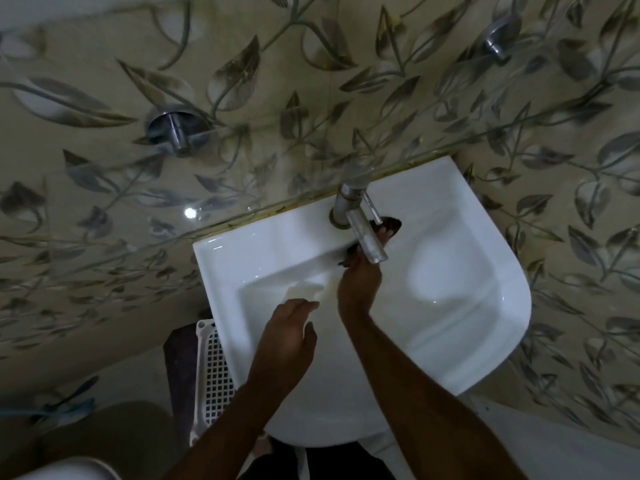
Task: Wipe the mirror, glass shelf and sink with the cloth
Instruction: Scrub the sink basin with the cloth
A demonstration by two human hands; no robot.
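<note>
Sink: the white basin (460, 341) hung on the leaf-patterned tiled wall (104, 209), filling the middle and right of the view, its back ledge at the far side.
Tap: a steel tap (356, 216) stood on the back ledge, its spout reaching out over the bowl.
Right hand: the right hand (360, 282) reached into the far part of the bowl, under the spout; its fingers were curled round a dark cloth.
Cloth: the cloth (389, 225) was bunched against the back wall of the bowl just beneath the tap, mostly hidden by the spout and the hand; only dark edges showed.
Left hand: the left hand (287, 341) hovered over the near left part of the bowl, fingers loosely spread and holding nothing.
Glass shelf: the glass shelf (138, 216) ran above the back ledge, held by two chrome brackets (175, 131).
Basket: a white lattice basket (211, 382) stood below the sink's left edge.
</note>
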